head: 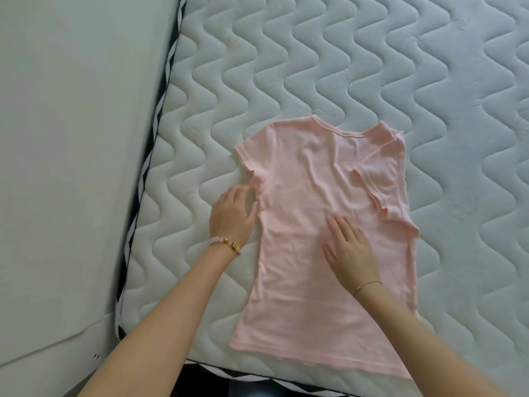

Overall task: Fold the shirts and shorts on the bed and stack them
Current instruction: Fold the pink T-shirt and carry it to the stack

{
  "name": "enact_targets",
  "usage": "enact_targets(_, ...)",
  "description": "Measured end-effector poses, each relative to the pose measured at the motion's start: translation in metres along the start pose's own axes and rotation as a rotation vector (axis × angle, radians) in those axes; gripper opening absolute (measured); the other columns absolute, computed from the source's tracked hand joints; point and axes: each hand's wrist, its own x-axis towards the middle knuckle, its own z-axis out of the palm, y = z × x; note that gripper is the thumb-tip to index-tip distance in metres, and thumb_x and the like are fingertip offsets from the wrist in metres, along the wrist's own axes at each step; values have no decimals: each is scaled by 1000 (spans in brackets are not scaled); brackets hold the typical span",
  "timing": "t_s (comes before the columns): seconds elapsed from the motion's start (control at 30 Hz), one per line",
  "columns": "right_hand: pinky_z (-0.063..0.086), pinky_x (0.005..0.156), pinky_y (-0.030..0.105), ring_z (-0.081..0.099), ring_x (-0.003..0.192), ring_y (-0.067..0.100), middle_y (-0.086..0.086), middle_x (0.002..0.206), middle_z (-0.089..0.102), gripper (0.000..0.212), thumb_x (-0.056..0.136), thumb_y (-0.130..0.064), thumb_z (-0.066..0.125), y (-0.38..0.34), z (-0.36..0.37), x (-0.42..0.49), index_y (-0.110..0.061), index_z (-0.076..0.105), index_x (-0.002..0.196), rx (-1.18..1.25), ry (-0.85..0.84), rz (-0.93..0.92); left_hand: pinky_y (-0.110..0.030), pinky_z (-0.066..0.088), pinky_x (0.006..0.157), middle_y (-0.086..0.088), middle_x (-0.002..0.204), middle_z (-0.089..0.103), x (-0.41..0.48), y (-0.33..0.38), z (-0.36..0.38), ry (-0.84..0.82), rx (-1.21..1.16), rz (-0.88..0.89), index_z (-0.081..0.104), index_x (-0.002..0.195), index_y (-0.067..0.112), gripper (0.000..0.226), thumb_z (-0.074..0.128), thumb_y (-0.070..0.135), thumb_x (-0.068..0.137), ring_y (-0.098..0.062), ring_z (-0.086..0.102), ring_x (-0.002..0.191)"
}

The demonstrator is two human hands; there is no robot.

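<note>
A pale pink T-shirt (309, 179) lies flat on the white quilted mattress (315, 67), neck away from me and hem near the front edge. Its right sleeve and side are folded inward over the body. My left hand (233, 214) rests at the shirt's left edge just below the left sleeve, fingers curled against the armpit seam; whether it pinches the fabric is unclear. My right hand (350, 249) lies flat, fingers spread, pressing on the middle of the shirt. No shorts or other shirts are visible.
The mattress's left edge with black-and-white piping (148, 167) runs diagonally, with a pale wall or panel (71, 138) beyond it. The front edge of the mattress (257, 378) is just below the shirt's hem. Bare quilted surface stretches behind and right of the shirt.
</note>
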Motion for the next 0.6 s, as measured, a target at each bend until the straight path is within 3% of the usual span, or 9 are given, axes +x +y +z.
enact_targets(0.1, 45, 99, 49, 47, 128, 33, 13, 138, 51, 56, 87, -34, 34, -22, 3, 19, -7, 47, 135, 15, 26, -48, -33, 43, 91, -9, 123, 55, 25, -13, -9, -48, -316, -348, 53, 122, 5, 36, 53, 24, 91, -26, 54, 110)
enact_targets(0.2, 43, 100, 51, 45, 130, 33, 14, 139, 50, 54, 88, -32, 39, -36, 8, 35, -7, 46, 135, 25, 42, -50, -20, 40, 83, -4, 110, 58, 56, -11, -16, -101, -608, -563, 53, 122, 3, 36, 57, 20, 90, -19, 56, 103)
enact_targets(0.3, 34, 109, 50, 35, 137, 30, 11, 146, 41, 53, 91, -24, 51, -38, 13, 46, -10, 40, 141, 40, 39, -24, -28, 43, 84, -4, 101, 56, 88, -6, -14, -157, -741, -643, 54, 119, 2, 37, 60, 19, 87, -20, 56, 94)
enact_targets(0.4, 30, 111, 47, 31, 139, 26, 6, 148, 39, 55, 91, -32, 35, -34, 15, 48, -12, 39, 142, 17, 6, -10, -30, 46, 79, -7, 96, 59, 112, -1, -12, -169, -863, -700, 53, 116, 0, 35, 62, 13, 85, -19, 55, 85)
enact_targets(0.5, 33, 109, 46, 34, 137, 23, 3, 145, 44, 60, 86, -37, 28, -29, 18, 48, -14, 42, 139, -6, 20, -22, -31, 51, 84, -10, 101, 63, 124, -5, -9, -169, -885, -770, 51, 114, -2, 38, 67, 9, 81, -22, 61, 89)
enact_targets(0.6, 24, 113, 39, 25, 135, 16, 2, 145, 44, 57, 88, -36, 32, -28, 21, 46, -16, 42, 140, 2, 51, -19, -43, 53, 87, -15, 104, 64, 124, -9, -8, -186, -956, -806, 50, 111, -2, 39, 70, 1, 77, -28, 63, 94)
